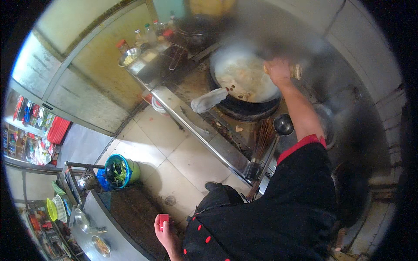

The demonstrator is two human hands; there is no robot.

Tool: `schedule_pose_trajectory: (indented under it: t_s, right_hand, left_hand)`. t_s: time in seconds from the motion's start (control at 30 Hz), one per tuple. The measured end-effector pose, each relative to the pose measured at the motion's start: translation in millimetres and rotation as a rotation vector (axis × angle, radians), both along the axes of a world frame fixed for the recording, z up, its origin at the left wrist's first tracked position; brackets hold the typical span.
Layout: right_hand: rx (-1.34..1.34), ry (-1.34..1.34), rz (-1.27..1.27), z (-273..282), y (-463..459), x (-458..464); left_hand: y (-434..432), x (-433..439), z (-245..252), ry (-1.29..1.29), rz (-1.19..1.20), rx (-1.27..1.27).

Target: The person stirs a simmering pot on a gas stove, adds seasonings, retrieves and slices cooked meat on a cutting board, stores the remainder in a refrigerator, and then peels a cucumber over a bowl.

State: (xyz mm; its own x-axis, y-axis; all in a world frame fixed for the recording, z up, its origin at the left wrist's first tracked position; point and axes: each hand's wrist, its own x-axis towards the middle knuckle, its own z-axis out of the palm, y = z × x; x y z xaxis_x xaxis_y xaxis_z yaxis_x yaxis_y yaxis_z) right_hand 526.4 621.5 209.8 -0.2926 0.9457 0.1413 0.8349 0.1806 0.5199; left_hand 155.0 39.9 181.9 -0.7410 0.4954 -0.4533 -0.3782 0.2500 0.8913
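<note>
My right hand [280, 70] reaches over the right rim of a large steaming wok [243, 76] and is closed around a pale, roughly cylindrical object [296, 71], blurred by steam. Cloudy, frothy liquid fills the wok, with several small brown pieces near its lower left rim. A whitish cloth [209, 100] lies against that rim. Below the wok, a steel ladle [283, 124] rests beside a bamboo wok brush [261, 138]. My left hand [166, 233] is low at the bottom, away from the stove, gripping a small red box [164, 222].
Bottles, a jar and a metal bowl [129, 57] stand on the counter left of the wok. A steel edge [199, 137] runs along the stove front. On the floor at left is a green bucket [133, 170] with leafy scraps, near a steel table [114, 233].
</note>
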Motion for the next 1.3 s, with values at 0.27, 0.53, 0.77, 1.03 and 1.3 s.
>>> schedule_pose_trajectory:
  t_s: [0.27, 0.53, 0.77, 1.03, 1.3]
  right_hand:
    - [0.041, 0.157, -0.034, 3, 2, -8]
    - [0.001, 0.327, -0.141, 7, -14, -20]
    - [-0.025, 0.509, -0.253, -8, -17, -18]
    - [-0.063, 0.724, -0.358, -3, -32, -12]
    - [-0.558, 1.994, 0.421, 20, -228, -124]
  left_hand:
    - [10, 4, -1, 0.016, -0.048, -0.065]
    - [5, 14, -3, 0.008, 0.010, -0.053]
    - [-11, 21, -9, 0.006, 0.029, -0.055]
    - [-51, 33, -2, -0.075, 0.107, -0.102]
    - [-124, 24, 3, 0.260, 0.104, -0.105]
